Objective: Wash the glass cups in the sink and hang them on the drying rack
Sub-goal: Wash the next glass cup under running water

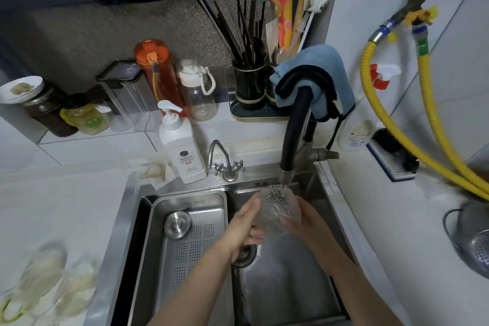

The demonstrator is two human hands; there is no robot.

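Note:
A textured clear glass cup (277, 206) is held over the steel sink (288, 286), directly under the black faucet spout (287, 167), and water runs into it. My left hand (244, 227) presses against the cup's left side. My right hand (308, 219) wraps its right side. Blurred glass cups (45, 280) lie on the counter at the lower left. I see no drying rack.
A perforated steel tray (185, 246) with a round lid fills the sink's left half. A white soap pump bottle (182, 145) and a small chrome tap (225, 161) stand behind it. Jars, bottles and a utensil holder (251, 87) line the back ledge. A metal colander (471, 238) sits right.

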